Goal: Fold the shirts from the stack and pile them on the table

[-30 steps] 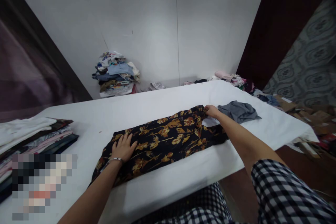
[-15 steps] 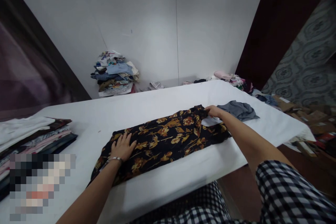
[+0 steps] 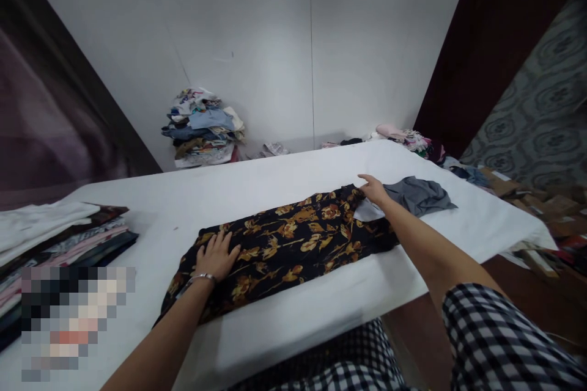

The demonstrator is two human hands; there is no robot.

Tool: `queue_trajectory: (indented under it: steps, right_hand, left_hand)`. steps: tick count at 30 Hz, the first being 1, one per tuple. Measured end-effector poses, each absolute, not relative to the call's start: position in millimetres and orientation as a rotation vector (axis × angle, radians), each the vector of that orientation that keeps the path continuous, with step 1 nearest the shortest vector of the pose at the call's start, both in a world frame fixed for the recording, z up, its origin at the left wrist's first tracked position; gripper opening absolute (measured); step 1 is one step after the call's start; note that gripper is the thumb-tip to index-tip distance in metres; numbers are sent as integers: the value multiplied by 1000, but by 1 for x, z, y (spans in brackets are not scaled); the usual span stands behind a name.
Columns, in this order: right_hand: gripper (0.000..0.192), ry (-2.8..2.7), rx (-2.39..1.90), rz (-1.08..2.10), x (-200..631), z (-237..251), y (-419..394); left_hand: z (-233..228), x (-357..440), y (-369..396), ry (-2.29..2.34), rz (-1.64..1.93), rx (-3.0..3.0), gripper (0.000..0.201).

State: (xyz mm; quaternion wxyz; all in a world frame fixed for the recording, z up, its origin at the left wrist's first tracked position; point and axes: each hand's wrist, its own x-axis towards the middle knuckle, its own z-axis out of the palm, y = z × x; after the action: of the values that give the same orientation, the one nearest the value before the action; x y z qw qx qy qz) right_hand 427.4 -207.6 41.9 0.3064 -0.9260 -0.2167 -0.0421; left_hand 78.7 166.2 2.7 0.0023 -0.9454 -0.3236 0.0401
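Observation:
A dark garment with a yellow-brown floral print (image 3: 293, 247) lies folded into a long strip across the white table (image 3: 257, 186). My left hand (image 3: 216, 258), a bracelet at its wrist, rests flat on the strip's left part with the fingers spread. Over the right end is my right hand (image 3: 374, 190), one digit stretched out to the left and nothing visibly gripped; its other fingers are partly hidden. Just below that hand a pale grey-white patch (image 3: 367, 211) shows at the garment's end. Crumpled grey cloth (image 3: 419, 195) lies right behind my right forearm.
Folded clothes (image 3: 59, 238) are stacked at the table's left edge, beside a blurred-out area. A tall clothes pile (image 3: 204, 128) stands beyond the far edge against the wall. More clothes (image 3: 413, 139) lie at the back right. Cardboard boxes (image 3: 550, 211) are on the right.
My right hand has loosened its pinch on the garment's right end, and a digit now points out to the left. My left hand stays flat on the fabric.

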Motion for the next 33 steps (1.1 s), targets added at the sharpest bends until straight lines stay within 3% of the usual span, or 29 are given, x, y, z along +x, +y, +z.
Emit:
queue_trajectory:
  steps: [6, 11, 15, 20, 25, 30, 33]
  right_hand:
    - [45, -713, -2520, -184, 413, 28, -197]
    - [67, -849, -2786, 164, 395, 3, -169]
    - [73, -828, -2858, 291, 393, -3, -160]
    - [76, -888, -2836, 183, 383, 4, -162]
    - [74, -926, -2826, 326, 368, 10, -164]
    - [69, -1096, -2742, 27, 334, 10, -152]
    - [68, -1321, -2664, 62, 301, -3, -144]
  left_hand:
    - [3, 79, 166, -1026, 96, -2971, 63]
    - [1, 79, 167, -1014, 106, -2969, 64]
    - [2, 79, 166, -1018, 137, -2957, 65]
    - [0, 79, 167, -990, 112, -2956, 65]
    - [2, 78, 165, -1012, 119, -2979, 65]
    - [4, 77, 158, -1033, 84, -3039, 64]
    - [4, 79, 158, -1075, 89, -3094, 64]
